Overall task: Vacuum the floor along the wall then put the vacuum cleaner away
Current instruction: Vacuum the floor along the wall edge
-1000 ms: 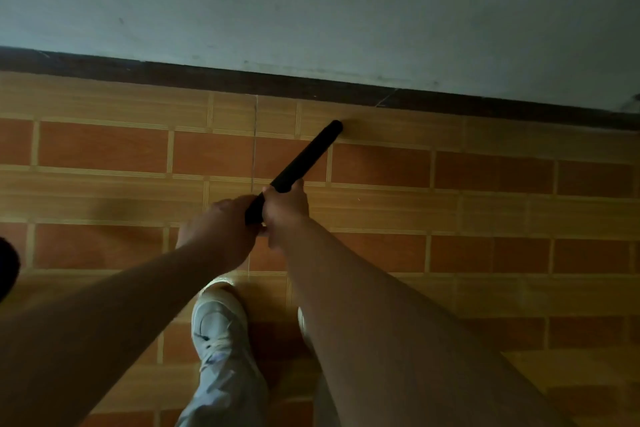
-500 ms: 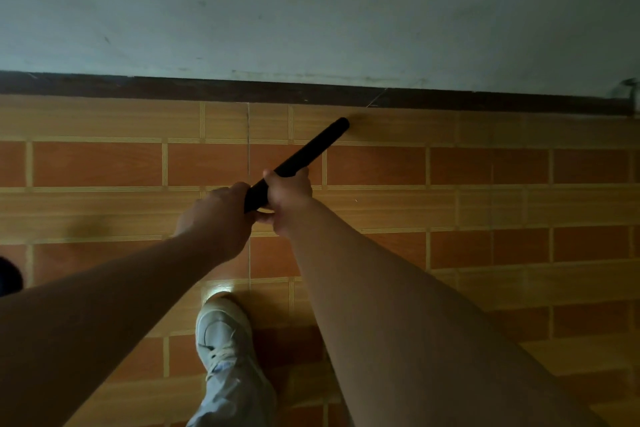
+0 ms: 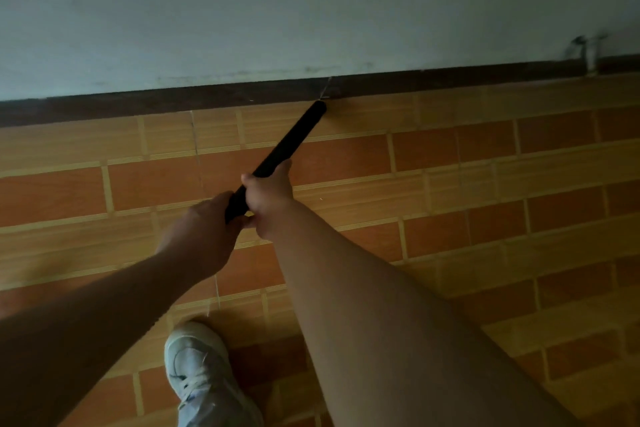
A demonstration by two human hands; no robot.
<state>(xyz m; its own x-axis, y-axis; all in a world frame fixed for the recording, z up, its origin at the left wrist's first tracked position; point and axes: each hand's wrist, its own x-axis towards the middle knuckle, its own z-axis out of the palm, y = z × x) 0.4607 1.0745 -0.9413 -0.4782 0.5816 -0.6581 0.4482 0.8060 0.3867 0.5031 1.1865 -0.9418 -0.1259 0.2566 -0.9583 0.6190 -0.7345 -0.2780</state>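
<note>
1. Both hands are closed around the black vacuum wand (image 3: 289,144): the left hand (image 3: 204,229) grips its near end at the centre of the frame, and the right hand (image 3: 268,199) grips it just above, touching the left.
2. From the hands the wand slants up and to the right, and its tip sits at the foot of the dark skirting board (image 3: 104,107), upper centre of the frame.
3. Judging by this, the pass along the wall (image 3: 311,10) is under way. Floor (image 3: 485,184) stretches on to the right beside the skirting, and putting the cleaner away is not yet begun. The vacuum's body is out of view.
4. Underfoot are orange and tan brick-pattern tiles. The wall is pale and scuffed, with a dark mark (image 3: 585,45) at upper right. The light is dim.
5. A white shoe (image 3: 197,367) stands at lower centre.
</note>
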